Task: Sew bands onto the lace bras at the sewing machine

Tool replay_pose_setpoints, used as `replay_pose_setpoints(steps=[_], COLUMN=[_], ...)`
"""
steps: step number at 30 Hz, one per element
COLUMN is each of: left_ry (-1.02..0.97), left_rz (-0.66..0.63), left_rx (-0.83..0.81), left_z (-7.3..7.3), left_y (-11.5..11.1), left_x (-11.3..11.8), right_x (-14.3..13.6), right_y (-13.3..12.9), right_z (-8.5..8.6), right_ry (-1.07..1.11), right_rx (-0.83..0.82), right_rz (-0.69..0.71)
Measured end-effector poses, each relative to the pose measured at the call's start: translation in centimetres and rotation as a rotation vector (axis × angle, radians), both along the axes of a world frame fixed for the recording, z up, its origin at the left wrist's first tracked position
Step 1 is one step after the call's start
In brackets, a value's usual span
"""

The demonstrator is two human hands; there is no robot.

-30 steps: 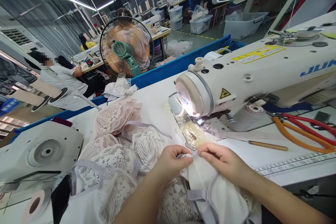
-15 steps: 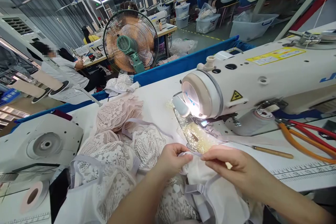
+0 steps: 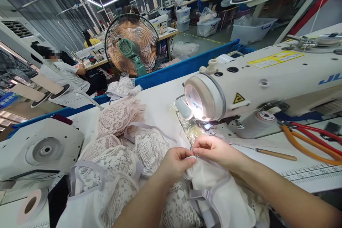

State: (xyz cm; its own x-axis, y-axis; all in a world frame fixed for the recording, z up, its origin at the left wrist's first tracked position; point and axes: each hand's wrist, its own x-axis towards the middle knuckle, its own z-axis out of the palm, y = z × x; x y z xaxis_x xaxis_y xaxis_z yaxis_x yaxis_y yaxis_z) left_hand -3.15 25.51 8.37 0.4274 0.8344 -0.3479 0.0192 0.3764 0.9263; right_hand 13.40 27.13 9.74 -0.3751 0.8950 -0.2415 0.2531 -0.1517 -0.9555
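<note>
Item: white garment piece [image 3: 213, 188], lap edge of table, just short of the needle area. Left hand [image 3: 175, 164] clenched on its upper edge; right hand [image 3: 216, 149] pinching the same edge beside it (fingertips nearly touching). Edge runs left to right between the two pinches; sewing machine [image 3: 256, 85] lies directly beyond, right hand nearer. Lace pieces [image 3: 117, 149] heaped left.

Head view — forward-down, close over sewing table [image 3: 160, 103].
</note>
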Motion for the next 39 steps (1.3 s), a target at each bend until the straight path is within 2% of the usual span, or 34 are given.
replay_pose_setpoints(steps=[5, 15, 20, 22, 25, 29, 33, 36, 39], left_ry=[0.041, 0.236, 0.230, 0.238, 0.264, 0.269, 0.265, 0.265, 0.257], left_rz=[0.016, 0.059, 0.087, 0.102, 0.105, 0.105, 0.115, 0.104, 0.072], left_rx=[0.019, 0.185, 0.192, 0.170, 0.176, 0.169, 0.174, 0.171, 0.186], left_z=[-0.1, -0.4, -0.5, -0.4, -0.4, -0.6, -0.7, -0.6, -0.4], left_y=[-0.1, -0.6, -0.7, -0.7, -0.7, -0.7, -0.7, -0.7, -0.7], left_x=[0.1, 0.7, 0.9, 1.0, 1.0, 0.9, 0.9, 0.9, 0.8], right_x=[-0.2, -0.6, 0.0, 0.5, 1.2, 1.7, 1.9, 1.4, 0.2], right_y=[-0.1, -0.3, -0.4, -0.5, -0.7, -0.5, 0.0, 0.3, 0.8], right_z=[-0.4, -0.8, -0.9, -0.9, -0.9, 0.0, 1.8, 3.1, 3.5], right_ry=[-0.002, -0.021, -0.027, -0.032, -0.057, -0.208, -0.351, -0.416, -0.431], right_rx=[0.041, 0.119, 0.034, -0.021, -0.007, 0.102, 0.258, 0.328, 0.398], right_rz=[-0.026, -0.014, -0.003, 0.040, 0.116, 0.176, 0.251, 0.298, 0.293])
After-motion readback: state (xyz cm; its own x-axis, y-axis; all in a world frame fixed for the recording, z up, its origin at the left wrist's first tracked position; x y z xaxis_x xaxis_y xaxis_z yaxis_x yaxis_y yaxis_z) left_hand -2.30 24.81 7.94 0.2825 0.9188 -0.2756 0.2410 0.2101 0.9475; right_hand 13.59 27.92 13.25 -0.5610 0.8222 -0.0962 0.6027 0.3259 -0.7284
